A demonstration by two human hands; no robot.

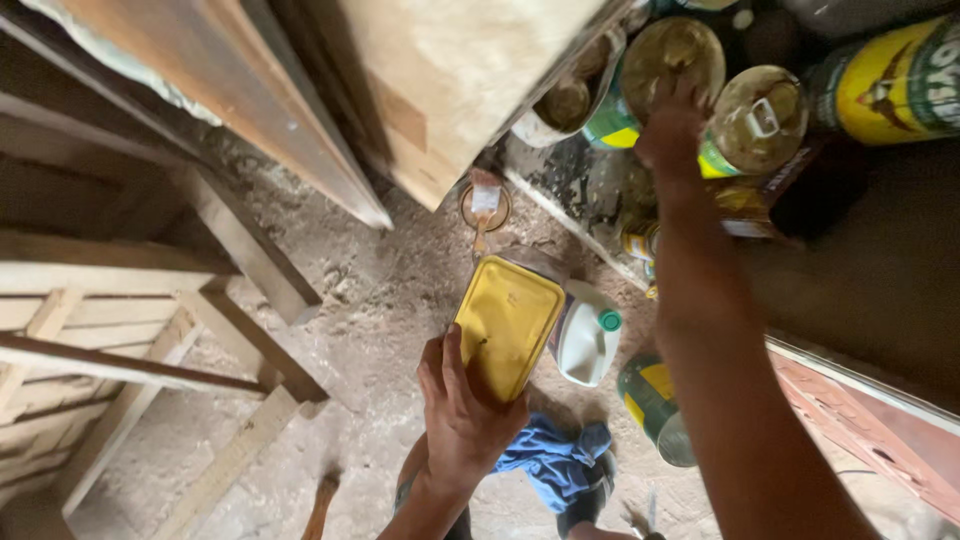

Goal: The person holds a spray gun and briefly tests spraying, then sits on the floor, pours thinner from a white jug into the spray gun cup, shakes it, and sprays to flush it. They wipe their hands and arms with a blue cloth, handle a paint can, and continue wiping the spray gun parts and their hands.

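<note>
My left hand (462, 415) grips the near end of a flat yellow rectangular can (508, 322), held up over the dusty floor. My right hand (672, 132) reaches up to a shelf and rests its fingers against round tins, one with a rusty lid (674, 52) and one with a lid that has a pull tab (756, 120). My right forearm runs down the right side of the head view.
A white plastic jug with a green cap (590, 335), a green and yellow tin (655, 405) and a blue cloth (552, 455) lie on the floor below. A paintbrush rests on a small open tin (486, 205). Wooden boards (300, 110) and a wooden frame (150, 360) stand left.
</note>
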